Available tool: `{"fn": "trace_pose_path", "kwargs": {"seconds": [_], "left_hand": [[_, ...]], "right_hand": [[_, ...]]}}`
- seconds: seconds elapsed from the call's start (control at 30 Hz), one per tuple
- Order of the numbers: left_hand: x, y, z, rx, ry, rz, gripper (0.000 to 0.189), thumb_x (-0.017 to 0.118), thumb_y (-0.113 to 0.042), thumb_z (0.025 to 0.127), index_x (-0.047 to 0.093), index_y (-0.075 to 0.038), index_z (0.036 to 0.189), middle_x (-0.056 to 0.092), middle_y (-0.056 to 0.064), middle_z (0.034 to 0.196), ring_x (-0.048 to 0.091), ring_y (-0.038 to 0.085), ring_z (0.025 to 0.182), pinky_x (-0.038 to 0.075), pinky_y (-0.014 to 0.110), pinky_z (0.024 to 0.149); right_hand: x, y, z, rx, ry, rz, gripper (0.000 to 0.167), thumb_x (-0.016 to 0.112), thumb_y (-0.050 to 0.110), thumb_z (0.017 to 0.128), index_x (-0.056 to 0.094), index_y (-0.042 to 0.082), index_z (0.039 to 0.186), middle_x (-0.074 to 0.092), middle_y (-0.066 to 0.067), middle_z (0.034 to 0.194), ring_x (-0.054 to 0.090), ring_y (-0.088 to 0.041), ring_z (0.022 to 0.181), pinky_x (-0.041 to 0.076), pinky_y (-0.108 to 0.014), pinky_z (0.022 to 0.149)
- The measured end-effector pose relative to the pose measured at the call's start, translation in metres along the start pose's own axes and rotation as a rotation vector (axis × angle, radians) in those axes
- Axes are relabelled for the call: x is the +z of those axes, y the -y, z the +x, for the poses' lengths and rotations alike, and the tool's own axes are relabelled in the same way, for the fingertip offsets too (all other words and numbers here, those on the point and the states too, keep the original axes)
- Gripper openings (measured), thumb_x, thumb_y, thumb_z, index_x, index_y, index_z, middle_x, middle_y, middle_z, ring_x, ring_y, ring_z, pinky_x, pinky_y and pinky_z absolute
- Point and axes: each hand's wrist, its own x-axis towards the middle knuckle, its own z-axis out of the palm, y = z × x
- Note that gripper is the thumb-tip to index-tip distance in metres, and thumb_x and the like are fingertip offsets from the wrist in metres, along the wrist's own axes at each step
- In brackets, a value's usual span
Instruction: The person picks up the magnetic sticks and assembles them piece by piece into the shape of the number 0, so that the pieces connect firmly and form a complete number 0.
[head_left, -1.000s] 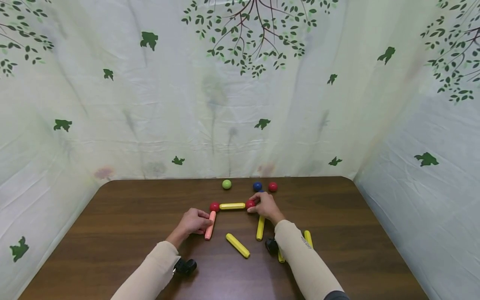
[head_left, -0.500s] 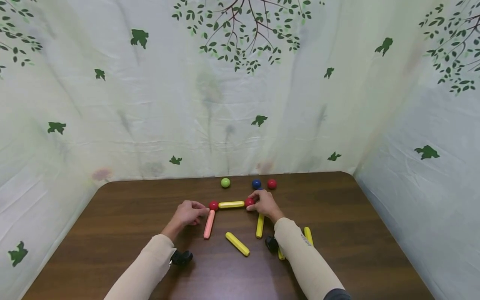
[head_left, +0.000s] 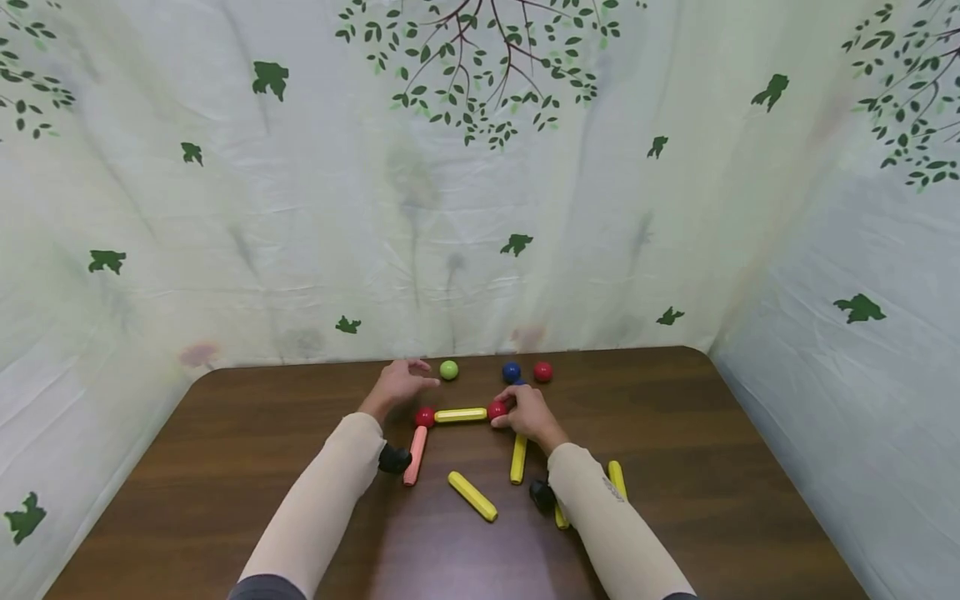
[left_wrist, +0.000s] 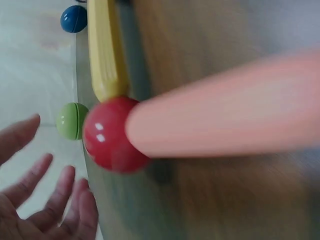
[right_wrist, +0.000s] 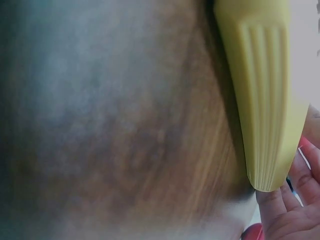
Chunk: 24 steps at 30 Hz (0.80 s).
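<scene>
Head view: the left forearm reaches up from the near side of the desk, and the left hand lies out by the far edge, its grip loose and fingers apart, just beside a green ball. From the left wrist, too, I see those fingers fanned. The right forearm slants inward, and the right hand has its grip together, thumb and finger pinching a red ball at the right end of a yellow rod, short of the far edge. That rod's left end meets a second red ball, where a pink rod points toward the near side.
</scene>
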Motion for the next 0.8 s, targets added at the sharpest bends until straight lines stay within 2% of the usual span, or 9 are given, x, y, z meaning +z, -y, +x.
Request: {"fn": "trace_pose_path", "kwargs": {"seconds": [0.1,0.27,0.4,0.5,0.67,0.8], "left_hand": [[0.005,-0.008,0.015,0.040,0.030,-0.034,0.045,0.069,-0.022,0.088,0.056,-0.003,0.127,0.058,0.021,0.122,0.054,0.035,0.113,0.043,0.047,0.096],[0.007,-0.019,0.032,0.089,0.100,0.077,0.049,0.068,-0.010,0.083,0.053,-0.005,0.130,0.058,0.020,0.118,0.054,0.031,0.103,0.044,0.045,0.091],[0.009,-0.027,0.039,0.051,0.204,0.117,0.057,0.068,-0.002,0.080,0.050,-0.008,0.134,0.051,0.020,0.127,0.049,0.030,0.099,0.046,0.042,0.083],[0.011,-0.030,0.043,0.004,0.246,0.112,0.056,0.069,0.000,0.081,0.052,-0.010,0.133,0.047,0.019,0.131,0.048,0.027,0.097,0.047,0.037,0.074],[0.015,-0.032,0.048,-0.018,0.224,0.123,0.041,0.070,-0.003,0.085,0.059,-0.007,0.125,0.052,0.018,0.122,0.049,0.023,0.085,0.045,0.031,0.064],[0.018,-0.032,0.052,0.033,0.201,0.189,0.032,0.070,-0.004,0.085,0.064,-0.005,0.117,0.056,0.017,0.116,0.049,0.023,0.083,0.044,0.029,0.066]], "right_hand": [[-0.001,-0.001,0.000,0.003,0.003,0.000,0.034,0.085,0.011,0.073,0.070,0.004,0.103,0.068,-0.007,0.099,0.061,-0.021,0.090,0.051,-0.034,0.081],[-0.001,-0.001,-0.001,-0.009,0.013,0.001,0.034,0.084,0.010,0.073,0.070,0.003,0.103,0.068,-0.007,0.097,0.061,-0.020,0.088,0.052,-0.033,0.079],[-0.001,-0.001,-0.002,-0.009,0.015,0.004,0.034,0.084,0.011,0.074,0.070,0.003,0.104,0.068,-0.006,0.094,0.061,-0.018,0.086,0.051,-0.032,0.077],[0.000,-0.002,-0.002,-0.013,0.019,0.008,0.034,0.084,0.011,0.074,0.070,0.003,0.104,0.068,-0.007,0.094,0.061,-0.018,0.085,0.051,-0.032,0.077],[0.001,-0.003,-0.001,-0.012,0.014,0.014,0.035,0.085,0.011,0.073,0.070,0.002,0.103,0.068,-0.007,0.096,0.062,-0.018,0.086,0.052,-0.032,0.078],[0.000,-0.003,0.000,-0.011,0.002,0.014,0.034,0.085,0.010,0.072,0.070,0.001,0.102,0.068,-0.008,0.096,0.062,-0.018,0.085,0.052,-0.032,0.077]]}}
